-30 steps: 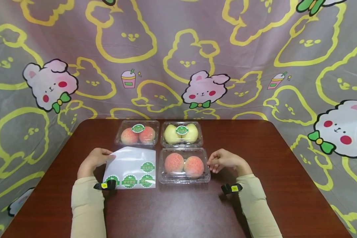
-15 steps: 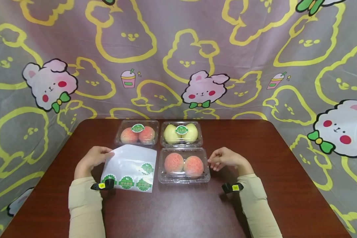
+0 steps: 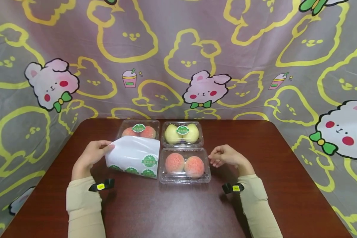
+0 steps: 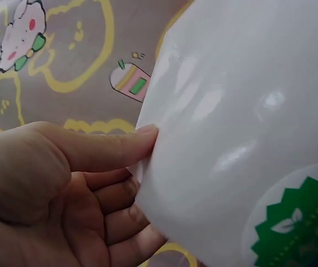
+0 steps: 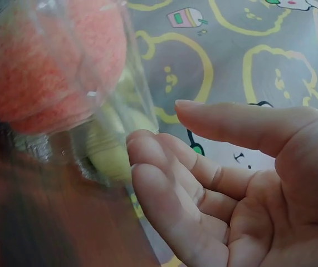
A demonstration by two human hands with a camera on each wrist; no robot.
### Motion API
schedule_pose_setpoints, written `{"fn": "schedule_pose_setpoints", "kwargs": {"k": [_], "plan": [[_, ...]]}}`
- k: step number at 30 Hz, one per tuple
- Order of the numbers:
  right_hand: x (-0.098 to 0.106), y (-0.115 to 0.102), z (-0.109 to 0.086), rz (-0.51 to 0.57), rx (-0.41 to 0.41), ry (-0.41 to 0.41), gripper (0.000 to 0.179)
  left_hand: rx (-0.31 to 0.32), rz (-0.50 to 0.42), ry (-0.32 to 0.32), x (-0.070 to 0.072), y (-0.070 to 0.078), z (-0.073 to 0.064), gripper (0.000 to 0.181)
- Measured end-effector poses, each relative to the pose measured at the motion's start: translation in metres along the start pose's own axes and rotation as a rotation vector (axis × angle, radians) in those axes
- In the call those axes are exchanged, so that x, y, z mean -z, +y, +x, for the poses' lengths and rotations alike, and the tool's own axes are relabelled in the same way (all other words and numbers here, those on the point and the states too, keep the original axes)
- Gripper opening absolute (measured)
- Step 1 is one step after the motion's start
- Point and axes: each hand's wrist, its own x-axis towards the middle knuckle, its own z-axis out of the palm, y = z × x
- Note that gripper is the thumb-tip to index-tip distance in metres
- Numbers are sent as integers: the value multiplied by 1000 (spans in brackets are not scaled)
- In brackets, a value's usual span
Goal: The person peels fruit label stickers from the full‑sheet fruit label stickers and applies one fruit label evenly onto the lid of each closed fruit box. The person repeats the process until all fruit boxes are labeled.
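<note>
Between thumb and fingers, my left hand (image 3: 92,154) pinches the left edge of a white sticker sheet (image 3: 132,148). Several round green stickers show along the sheet's lower and right parts. The sheet is lifted and bent, its lower edge curling under. In the left wrist view, the thumb lies on the face of the sheet (image 4: 220,100), with a green sticker (image 4: 301,222) at lower right. My right hand (image 3: 228,157), fingers loosely bent and holding nothing, is at the right side of a clear plastic box (image 3: 184,180) with two peaches (image 3: 194,167) and no sticker.
Behind the sheet stands a clear box of peaches (image 3: 148,132) with a green sticker on its lid, partly covered by the sheet. To its right is a stickered box of yellow-green fruit (image 3: 191,133). A patterned curtain (image 3: 154,29) hangs behind the brown table (image 3: 178,211).
My left hand has raised the sticker sheet upward and away, so it now overlaps the back left box and its lower edge bends under. My right hand has barely moved.
</note>
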Motion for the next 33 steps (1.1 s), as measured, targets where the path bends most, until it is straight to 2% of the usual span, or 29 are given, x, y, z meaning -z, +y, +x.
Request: {"fn": "schedule_pose_setpoints", "kwargs": {"k": [7, 15, 23, 29, 33], "plan": [[-1, -10, 1, 25, 27, 51, 22, -27, -41, 69, 3, 10, -6, 49], [-7, -24, 2, 29, 100, 66, 26, -85, -76, 150, 3, 19, -10, 47], [-18, -39, 7, 53, 144, 75, 27, -68, -131, 227, 6, 28, -20, 49], [-27, -45, 8, 71, 170, 52, 25, -82, -163, 285, 6, 35, -22, 50], [-32, -48, 7, 81, 187, 49, 24, -64, -176, 325, 7, 38, -24, 48]]}}
